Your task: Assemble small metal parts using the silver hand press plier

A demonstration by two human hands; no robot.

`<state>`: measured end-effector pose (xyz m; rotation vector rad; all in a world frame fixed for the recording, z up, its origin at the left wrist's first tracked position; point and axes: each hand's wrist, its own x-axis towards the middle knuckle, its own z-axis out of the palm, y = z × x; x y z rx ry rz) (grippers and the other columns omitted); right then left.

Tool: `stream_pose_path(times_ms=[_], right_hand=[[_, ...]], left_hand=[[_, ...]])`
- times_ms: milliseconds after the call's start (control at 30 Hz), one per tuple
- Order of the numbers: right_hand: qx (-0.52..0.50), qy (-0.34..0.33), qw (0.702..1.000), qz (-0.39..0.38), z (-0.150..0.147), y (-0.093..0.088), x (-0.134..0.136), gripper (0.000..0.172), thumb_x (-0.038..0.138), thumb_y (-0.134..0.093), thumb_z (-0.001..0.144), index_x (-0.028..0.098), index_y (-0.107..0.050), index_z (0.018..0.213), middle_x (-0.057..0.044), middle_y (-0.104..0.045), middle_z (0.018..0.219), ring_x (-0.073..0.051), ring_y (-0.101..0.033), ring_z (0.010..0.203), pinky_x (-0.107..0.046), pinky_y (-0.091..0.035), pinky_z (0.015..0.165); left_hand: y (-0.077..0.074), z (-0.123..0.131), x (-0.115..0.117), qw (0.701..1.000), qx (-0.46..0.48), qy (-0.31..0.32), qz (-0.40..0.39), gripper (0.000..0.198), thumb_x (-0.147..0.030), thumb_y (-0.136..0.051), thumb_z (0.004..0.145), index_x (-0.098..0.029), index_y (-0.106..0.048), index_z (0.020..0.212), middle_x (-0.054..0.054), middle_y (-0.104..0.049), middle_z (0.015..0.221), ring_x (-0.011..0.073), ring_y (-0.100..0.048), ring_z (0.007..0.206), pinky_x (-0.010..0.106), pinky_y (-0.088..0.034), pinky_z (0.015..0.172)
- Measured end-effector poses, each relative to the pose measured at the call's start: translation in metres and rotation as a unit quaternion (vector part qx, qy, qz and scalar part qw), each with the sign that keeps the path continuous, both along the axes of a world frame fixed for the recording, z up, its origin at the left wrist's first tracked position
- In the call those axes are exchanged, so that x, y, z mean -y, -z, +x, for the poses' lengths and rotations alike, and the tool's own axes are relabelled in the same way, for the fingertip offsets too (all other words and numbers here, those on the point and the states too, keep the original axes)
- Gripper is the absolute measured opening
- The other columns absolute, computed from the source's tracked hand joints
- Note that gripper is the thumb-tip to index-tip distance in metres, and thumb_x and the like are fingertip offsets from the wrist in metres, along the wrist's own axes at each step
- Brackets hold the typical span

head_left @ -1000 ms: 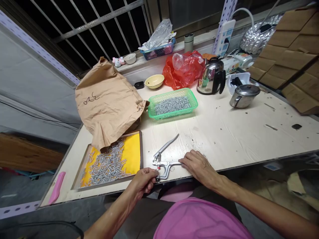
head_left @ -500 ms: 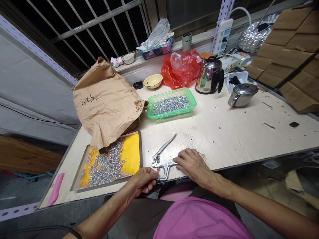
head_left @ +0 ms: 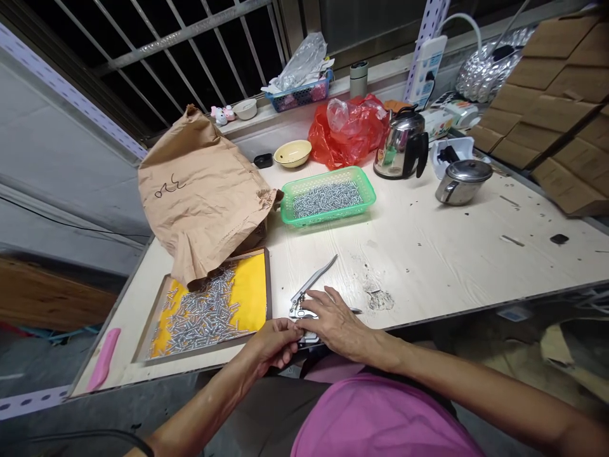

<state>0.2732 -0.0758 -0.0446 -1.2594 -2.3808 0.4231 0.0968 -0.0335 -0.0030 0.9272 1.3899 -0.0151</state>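
Note:
A silver spring-loaded hand press tool (head_left: 314, 279) lies at the table's front edge, its long lever raised at an angle. My left hand (head_left: 276, 346) is closed at the tool's near end, thumb and fingertips pinched together; whatever they pinch is too small to make out. My right hand (head_left: 340, 324) lies over the tool's body and hides much of it. Its thumb meets my left fingertips, while its other fingers reach across towards the lever's hinge. Left of my hands, a shallow tray (head_left: 269, 285) with a yellow bottom holds many small silver springs (head_left: 204, 317).
A large brown paper bag (head_left: 204, 197) leans over the tray's back. Behind the tool stands a green basket (head_left: 328, 219) of similar small metal pieces. A kettle (head_left: 402, 146), a lidded metal pot (head_left: 461, 184) and a red plastic bag (head_left: 342, 133) stand farther back. A pink-handled object (head_left: 104, 358) lies front left.
My right hand has moved left from the tool's handle end onto its body, up against my left fingertips. My left hand stays pinched in nearly the same place.

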Motion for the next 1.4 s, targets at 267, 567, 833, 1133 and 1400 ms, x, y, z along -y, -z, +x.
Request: stream_pose_path(times_ms=[267,567,833,1133,1400], right_hand=[[-0.025,0.006,1.000,0.005,0.001,0.002,0.002,0.030,0.019,-0.041,0.093,0.029,-0.057,0.117,-0.006,-0.051,0.127,-0.026,-0.031,0.128,-0.055,-0.019,0.105],[-0.165,0.058,0.984,0.026,0.004,0.004,-0.003,0.039,0.003,-0.043,0.085,0.018,-0.054,0.119,-0.012,-0.051,0.122,-0.021,-0.043,0.115,-0.038,-0.041,0.095],[-0.103,0.102,0.989,0.007,0.011,-0.008,0.003,0.037,0.002,-0.044,0.084,0.018,-0.056,0.114,-0.010,-0.053,0.115,-0.022,-0.043,0.107,-0.036,-0.042,0.089],[-0.007,0.129,0.991,-0.035,0.033,-0.004,0.015,0.021,0.015,-0.045,0.091,0.020,-0.061,0.102,-0.008,-0.056,0.091,-0.021,-0.045,0.088,-0.036,-0.037,0.077],[0.025,0.052,0.998,-0.023,0.053,-0.017,-0.016,0.085,0.051,-0.070,0.071,0.015,-0.032,0.138,-0.020,-0.025,0.145,-0.033,-0.019,0.134,-0.055,-0.014,0.106]], left_hand=[[0.005,-0.001,0.004,0.999,0.009,-0.024,0.025,0.042,-0.047,-0.072,0.051,-0.017,-0.049,0.069,-0.008,-0.053,0.044,0.0026,-0.037,0.028,0.013,-0.024,0.027],[0.004,0.002,0.000,0.999,-0.036,0.015,0.021,0.038,-0.049,-0.069,0.055,-0.016,-0.053,0.063,-0.006,-0.052,0.043,0.0038,-0.040,0.028,0.015,-0.028,0.028],[-0.001,0.003,-0.008,0.996,-0.060,0.063,0.018,0.035,-0.046,-0.069,0.057,-0.015,-0.054,0.060,-0.005,-0.053,0.042,0.0045,-0.042,0.030,0.015,-0.031,0.030],[0.003,-0.001,-0.018,0.994,-0.056,0.094,-0.006,0.039,-0.048,-0.072,0.055,-0.014,-0.053,0.053,-0.005,-0.050,0.037,0.0046,-0.042,0.029,0.015,-0.028,0.030],[0.002,0.000,-0.020,0.994,-0.056,0.088,-0.021,0.043,-0.050,-0.076,0.049,-0.014,-0.055,0.058,-0.004,-0.053,0.042,0.0043,-0.044,0.031,0.014,-0.030,0.030]])
